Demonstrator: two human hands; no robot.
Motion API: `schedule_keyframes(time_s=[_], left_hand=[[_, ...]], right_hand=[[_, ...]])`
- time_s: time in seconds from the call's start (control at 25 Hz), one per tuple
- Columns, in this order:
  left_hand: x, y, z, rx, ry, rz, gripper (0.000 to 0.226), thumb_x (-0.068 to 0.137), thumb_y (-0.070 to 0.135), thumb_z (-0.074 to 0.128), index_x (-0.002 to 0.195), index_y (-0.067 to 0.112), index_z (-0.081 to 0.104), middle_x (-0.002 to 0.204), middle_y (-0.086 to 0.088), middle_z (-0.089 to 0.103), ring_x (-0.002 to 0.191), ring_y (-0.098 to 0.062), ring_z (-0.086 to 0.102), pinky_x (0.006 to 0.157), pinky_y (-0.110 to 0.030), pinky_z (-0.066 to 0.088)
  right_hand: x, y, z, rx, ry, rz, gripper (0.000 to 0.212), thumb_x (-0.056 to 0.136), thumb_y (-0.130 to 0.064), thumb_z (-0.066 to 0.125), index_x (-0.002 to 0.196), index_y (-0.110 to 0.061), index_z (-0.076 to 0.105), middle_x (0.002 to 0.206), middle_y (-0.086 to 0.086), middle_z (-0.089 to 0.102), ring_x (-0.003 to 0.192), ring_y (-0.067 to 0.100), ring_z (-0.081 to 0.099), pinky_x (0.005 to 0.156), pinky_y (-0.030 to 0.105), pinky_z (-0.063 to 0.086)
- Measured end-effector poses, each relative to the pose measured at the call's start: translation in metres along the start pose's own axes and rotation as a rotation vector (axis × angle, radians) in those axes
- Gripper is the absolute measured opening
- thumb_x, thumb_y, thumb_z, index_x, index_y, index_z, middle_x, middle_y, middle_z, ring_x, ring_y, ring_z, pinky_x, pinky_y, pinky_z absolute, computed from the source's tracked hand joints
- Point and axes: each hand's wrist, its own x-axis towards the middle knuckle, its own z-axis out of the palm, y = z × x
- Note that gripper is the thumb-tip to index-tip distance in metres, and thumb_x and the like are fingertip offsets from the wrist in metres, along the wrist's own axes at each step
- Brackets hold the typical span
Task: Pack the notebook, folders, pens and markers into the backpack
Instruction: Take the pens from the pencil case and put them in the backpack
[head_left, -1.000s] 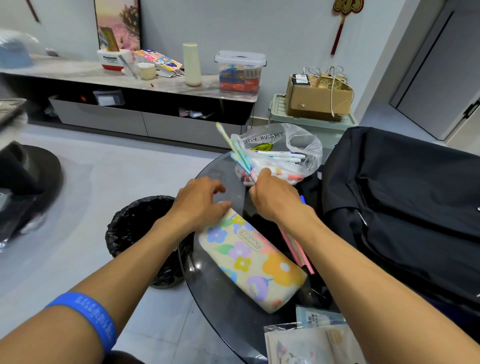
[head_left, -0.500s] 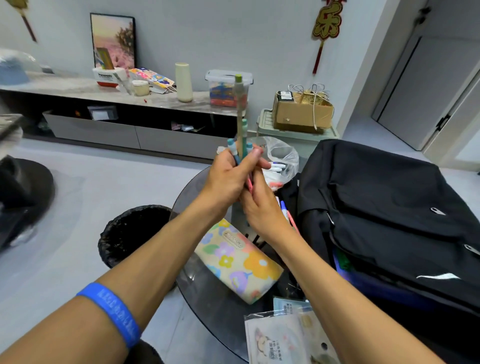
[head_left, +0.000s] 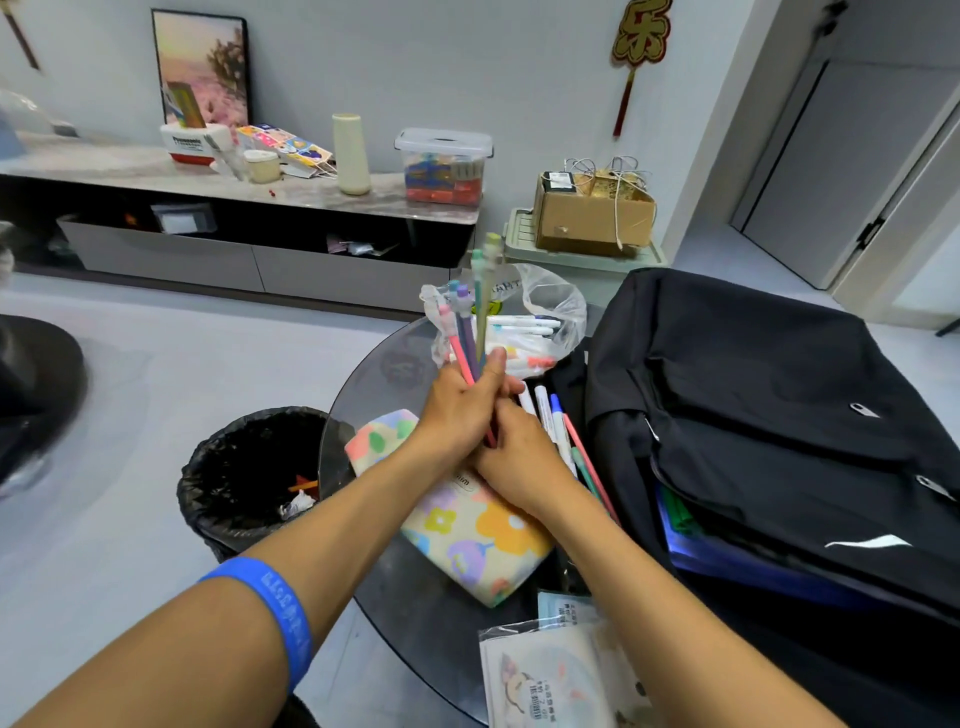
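My left hand (head_left: 460, 402) grips a bundle of pastel pens (head_left: 470, 327) that stand upright above the round glass table (head_left: 410, 613). My right hand (head_left: 522, 460) closes around the lower ends of the same bundle, just below the left. More pens (head_left: 558, 434) stick out beside my right hand. A floral pencil case (head_left: 475, 530) lies under both hands. The black backpack (head_left: 769, 415) lies open at the right, with blue folders (head_left: 727, 558) showing inside it. A clear plastic bag of markers (head_left: 524, 332) sits behind the pens.
A black bin (head_left: 249, 478) stands on the floor left of the table. Packets in clear sleeves (head_left: 550, 670) lie at the table's near edge. A low cabinet (head_left: 249, 228) and a cardboard box (head_left: 592, 218) stand along the far wall.
My left hand left the pencil case and joined the right on the pen bundle. The bundle was raised upright and now sits a little lower than half a second ago.
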Motion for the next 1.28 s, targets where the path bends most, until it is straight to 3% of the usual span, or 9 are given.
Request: schedule_keyframes(time_s=[0.08, 0.24, 0.32, 0.48, 0.56, 0.68, 0.88, 1.12, 1.28], left_hand=[[0.005, 0.010, -0.006, -0.158, 0.073, 0.015, 0.045, 0.101, 0.038, 0.046, 0.066, 0.017, 0.064, 0.059, 0.000, 0.070, 0.056, -0.009, 0.067, 0.057, -0.019, 0.051], [0.013, 0.026, -0.005, -0.506, 0.123, -0.033, 0.034, 0.103, 0.031, 0.046, 0.076, 0.012, 0.057, 0.040, 0.009, 0.038, 0.037, -0.011, 0.043, 0.044, -0.024, 0.043], [0.015, 0.028, -0.007, -0.532, 0.083, -0.116, 0.030, 0.101, 0.030, 0.051, 0.078, 0.011, 0.058, 0.041, 0.011, 0.029, 0.034, -0.007, 0.028, 0.038, -0.020, 0.031], [0.014, 0.016, -0.005, -0.258, -0.043, -0.389, 0.019, 0.093, 0.013, 0.061, 0.079, 0.009, 0.050, 0.047, 0.002, 0.030, 0.028, -0.006, 0.024, 0.032, -0.014, 0.021], [0.012, 0.004, 0.001, -0.049, -0.089, -0.465, 0.022, 0.089, 0.008, 0.064, 0.075, 0.009, 0.047, 0.052, -0.004, 0.034, 0.024, -0.008, 0.025, 0.031, -0.012, 0.022], [0.011, -0.010, 0.010, 0.236, -0.164, -0.474, 0.021, 0.082, 0.013, 0.069, 0.072, 0.005, 0.052, 0.056, -0.011, 0.054, 0.022, -0.014, 0.032, 0.033, -0.014, 0.027], [0.014, -0.015, 0.023, 0.534, -0.136, -0.336, 0.036, 0.068, 0.040, 0.082, 0.076, 0.013, 0.060, 0.054, -0.001, 0.061, 0.037, -0.014, 0.052, 0.037, -0.018, 0.032], [0.018, -0.018, 0.016, 0.463, -0.247, -0.403, 0.028, 0.075, 0.021, 0.079, 0.073, 0.007, 0.055, 0.049, -0.007, 0.056, 0.023, -0.015, 0.034, 0.037, -0.017, 0.031], [0.013, -0.019, 0.021, 0.563, -0.191, -0.333, 0.024, 0.066, 0.027, 0.074, 0.076, 0.011, 0.059, 0.051, -0.003, 0.059, 0.026, -0.013, 0.044, 0.035, -0.014, 0.034]], right_hand=[[-0.004, -0.010, -0.011, -0.032, 0.020, -0.041, 0.041, 0.077, -0.011, 0.060, 0.118, -0.017, 0.059, 0.113, 0.004, 0.066, 0.105, 0.024, 0.060, 0.084, 0.034, 0.047], [-0.014, -0.015, -0.044, -0.186, 0.350, 0.078, 0.033, 0.076, -0.004, 0.050, 0.102, -0.015, 0.067, 0.109, 0.005, 0.069, 0.104, 0.029, 0.059, 0.082, 0.035, 0.046], [-0.014, -0.014, -0.060, -0.375, 0.301, 0.178, 0.029, 0.078, -0.003, 0.048, 0.099, -0.011, 0.066, 0.105, 0.010, 0.068, 0.100, 0.034, 0.058, 0.076, 0.035, 0.045], [-0.014, -0.017, -0.083, -0.636, -0.012, 0.313, 0.016, 0.079, -0.002, 0.052, 0.089, -0.008, 0.063, 0.100, 0.015, 0.067, 0.085, 0.034, 0.059, 0.071, 0.034, 0.050], [-0.016, -0.020, -0.086, -0.751, -0.121, 0.329, 0.006, 0.081, -0.003, 0.053, 0.081, -0.009, 0.052, 0.101, 0.015, 0.066, 0.078, 0.032, 0.053, 0.067, 0.033, 0.044], [-0.023, -0.019, -0.079, -0.897, -0.207, 0.340, 0.010, 0.085, -0.010, 0.056, 0.095, -0.011, 0.052, 0.111, 0.012, 0.064, 0.092, 0.033, 0.059, 0.069, 0.033, 0.040], [-0.030, -0.009, -0.070, -0.928, -0.241, 0.398, 0.029, 0.090, -0.023, 0.059, 0.115, -0.010, 0.055, 0.113, 0.009, 0.063, 0.096, 0.030, 0.061, 0.068, 0.033, 0.041], [-0.035, -0.002, -0.062, -0.803, -0.182, 0.499, 0.030, 0.088, -0.017, 0.060, 0.116, -0.009, 0.058, 0.119, 0.011, 0.062, 0.107, 0.033, 0.061, 0.070, 0.033, 0.042], [-0.036, -0.002, -0.060, -0.767, -0.158, 0.521, 0.030, 0.087, -0.013, 0.057, 0.116, -0.008, 0.059, 0.120, 0.012, 0.063, 0.108, 0.033, 0.061, 0.071, 0.034, 0.042]])
